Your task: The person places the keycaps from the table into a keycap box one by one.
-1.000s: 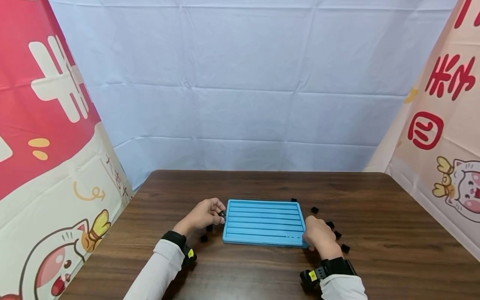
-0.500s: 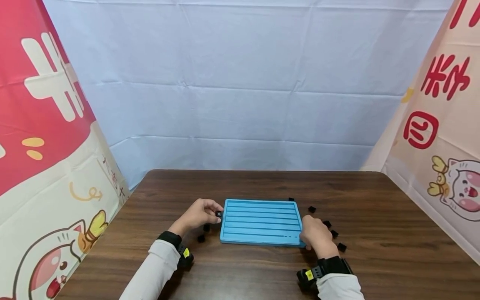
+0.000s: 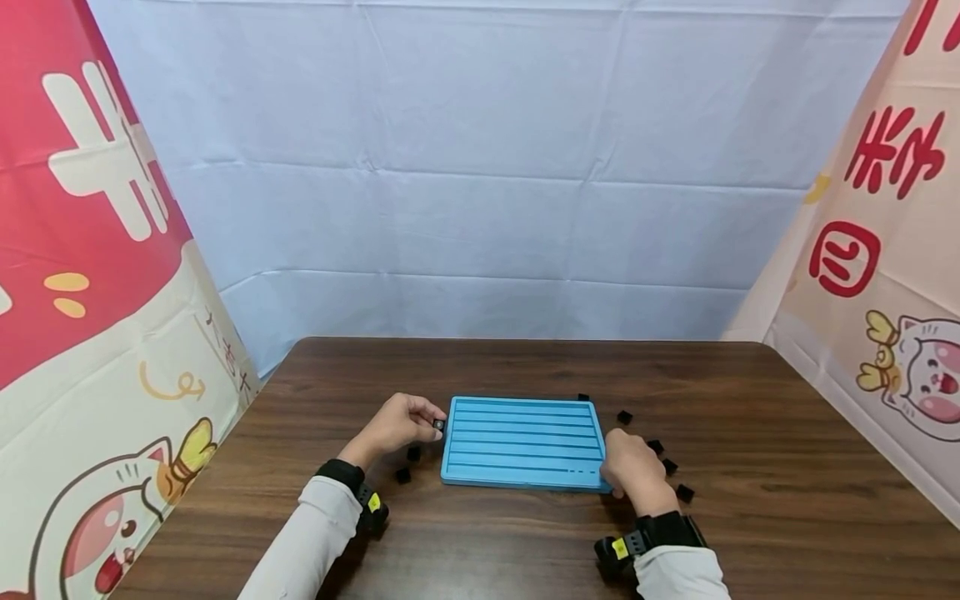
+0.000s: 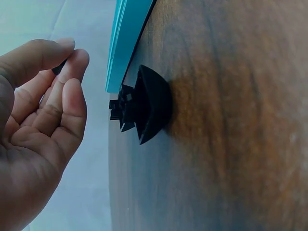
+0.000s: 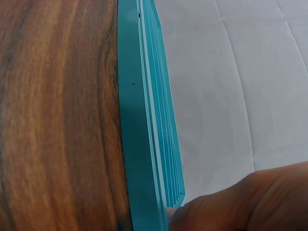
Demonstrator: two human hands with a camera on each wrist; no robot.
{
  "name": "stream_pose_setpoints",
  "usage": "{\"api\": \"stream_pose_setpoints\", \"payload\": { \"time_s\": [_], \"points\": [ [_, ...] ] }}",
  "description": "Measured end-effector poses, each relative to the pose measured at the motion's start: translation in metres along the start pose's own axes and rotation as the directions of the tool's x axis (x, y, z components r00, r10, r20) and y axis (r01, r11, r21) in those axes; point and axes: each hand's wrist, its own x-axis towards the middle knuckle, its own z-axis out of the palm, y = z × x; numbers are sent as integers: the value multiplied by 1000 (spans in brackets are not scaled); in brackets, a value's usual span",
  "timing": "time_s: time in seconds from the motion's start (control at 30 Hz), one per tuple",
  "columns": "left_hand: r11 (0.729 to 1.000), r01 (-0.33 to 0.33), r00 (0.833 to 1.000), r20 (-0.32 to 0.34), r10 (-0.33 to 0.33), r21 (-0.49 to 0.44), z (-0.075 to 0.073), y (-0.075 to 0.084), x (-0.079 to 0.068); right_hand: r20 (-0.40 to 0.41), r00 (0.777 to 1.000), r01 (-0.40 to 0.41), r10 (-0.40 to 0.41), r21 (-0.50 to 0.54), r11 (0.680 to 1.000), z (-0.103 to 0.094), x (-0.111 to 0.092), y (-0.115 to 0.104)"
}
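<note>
In the head view, my left hand pinches a small black keycap between thumb and fingertips, just off the left edge of a blue ridged tray. Most of that keycap is hidden by the fingers in the left wrist view, where only a dark sliver shows. My right hand grips the tray's right edge near its front corner, fingers curled. Below the left hand, another keycap lies on the table with its stem showing.
Two keycaps, one nearer, lie left of the tray. Several more are scattered to the right, including a keycap and a keycap. One keycap peeks out behind the tray. The wooden table ends at hanging cloths.
The keycap in my left fingers has turned a little, and the hand stays beside the tray. My right hand keeps its place on the tray's edge. The head view has shifted slightly.
</note>
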Motion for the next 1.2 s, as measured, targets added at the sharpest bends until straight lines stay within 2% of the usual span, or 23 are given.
{"api": "stream_pose_setpoints", "payload": {
  "time_s": [0.07,0.2,0.33,0.5,0.77,1.07,1.2],
  "points": [
    [1000,0,1000,1,0,-8,0,-3,1,5,1000,-2,2,0,1000,0,1,0],
    [1000,-2,1000,-10,2,-4,1,-22,7,14,1000,-8,8,-4,1000,0,2,-1],
    [997,-31,999,-31,33,73,4,-35,15,14,1000,-8,8,-6,1000,0,2,1],
    [982,-59,996,-50,69,180,9,-33,20,7,1000,-9,9,-9,1000,0,2,2],
    [962,-68,994,-68,89,263,18,-31,28,-4,1000,1,-1,-7,1000,1,3,4],
    [939,-25,998,-37,40,342,25,-29,35,-9,1000,-8,8,-14,1000,0,2,3],
    [927,-31,999,-23,43,375,26,-28,38,-8,1000,-14,14,-14,1000,0,2,2]
  ]
}}
